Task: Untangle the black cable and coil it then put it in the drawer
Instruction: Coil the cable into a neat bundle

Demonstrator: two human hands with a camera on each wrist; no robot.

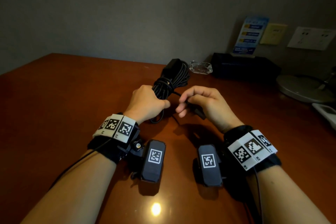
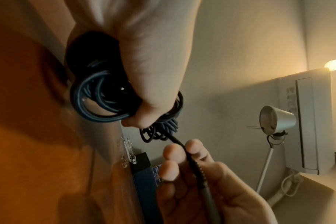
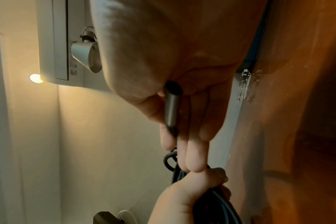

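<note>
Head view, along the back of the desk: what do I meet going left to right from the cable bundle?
black cable bundle → clear glass dish → black box → round grey lamp base

cable (image 1: pixel 170 82): middle hidden in left hand (image 1: pixel 147 102) | blue card (image 1: pixel 250 35): print blurred

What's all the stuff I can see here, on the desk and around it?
black cable: one, black, bundled above the desk, end plug toward the right
desk: one, reddish-brown wood
glass dish: one, clear, far edge of desk
black box: one, by the wall
leaflet: one, blue, standing on the box
lamp base: one, silver, right
wall sockets: white and yellowish, right wall
left hand: grips the bundle
right hand: fingers pinch the plug end
</note>
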